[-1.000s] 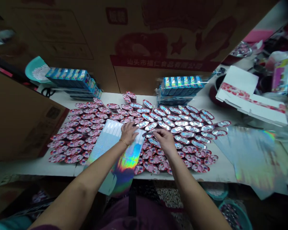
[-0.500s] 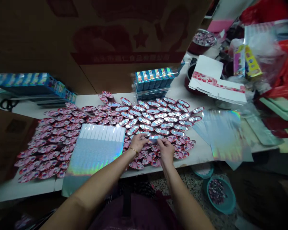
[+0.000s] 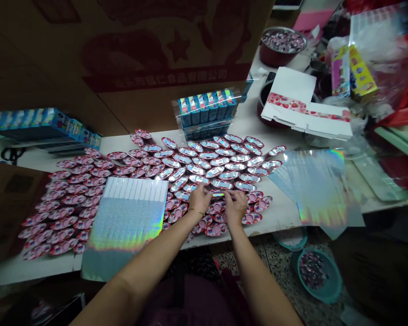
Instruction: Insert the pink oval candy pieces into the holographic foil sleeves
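Between my two hands stretches a narrow, shiny holographic sticker strip (image 3: 218, 194). My left hand (image 3: 200, 199) pinches its left end, and my right hand (image 3: 235, 205) its right end. Both hands are just above the crowd of small oval containers (image 3: 221, 184) with red and pink rims. Many containers in the middle and right bear silver strips on top; those at the left (image 3: 65, 223) show bare pink tops. Left of my hands, a holographic sticker sheet (image 3: 125, 222) lies over some containers, its upper band peeled to white backing. My fingers partly cover the container beneath them.
Blue boxes (image 3: 207, 111) in clear wrap stand at the back, against a large cardboard carton (image 3: 156, 68). More holographic sheets (image 3: 318, 188) lie at the right. Beyond are a white carton (image 3: 292, 93) and a metal bowl (image 3: 282, 45). Teal basins (image 3: 329, 290) stand on the floor.
The view has shifted slightly. Both hands still hold the strip, which now catches bright yellow-green light, and my left hand's fingers are more tightly curled.
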The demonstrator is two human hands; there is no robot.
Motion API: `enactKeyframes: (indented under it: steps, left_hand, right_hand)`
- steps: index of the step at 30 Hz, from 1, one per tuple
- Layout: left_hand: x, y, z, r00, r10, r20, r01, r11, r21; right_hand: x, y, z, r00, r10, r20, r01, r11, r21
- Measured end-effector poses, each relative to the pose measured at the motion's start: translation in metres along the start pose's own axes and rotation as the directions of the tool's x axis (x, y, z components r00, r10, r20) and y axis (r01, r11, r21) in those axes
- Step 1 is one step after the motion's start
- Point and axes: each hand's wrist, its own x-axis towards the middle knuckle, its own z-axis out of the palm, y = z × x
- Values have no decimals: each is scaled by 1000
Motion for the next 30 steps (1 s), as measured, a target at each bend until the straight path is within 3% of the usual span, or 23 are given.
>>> enactKeyframes:
  steps: [5, 9, 18, 23, 27, 30]
  left_hand:
    - [-4, 27, 32, 997, -13, 74, 16, 999, -41]
    - [-7, 35, 51, 996, 0, 86, -2, 1000, 25]
    - [-10, 49, 50, 995, 1, 95, -29, 956, 291]
    - [-9, 53, 48, 992, -20, 124, -33, 909, 416]
    - [-12, 39, 26, 994, 33, 108, -73, 916, 393]
    - [-14, -4, -33, 991, 135, -25, -122, 950, 289]
  right_hand:
    - [21, 35, -24, 999, -30, -24, 30, 999, 15]
    - [34, 51, -30, 1000, -16, -2, 16, 999, -34]
    - [39, 56, -22, 995, -102, -21, 100, 993, -64]
    - [42, 52, -21, 999, -30, -36, 26, 995, -100]
    - [54, 52, -29, 1000, 25, 11, -23, 992, -125]
    - [51, 49, -39, 999, -32, 8, 33, 999, -40]
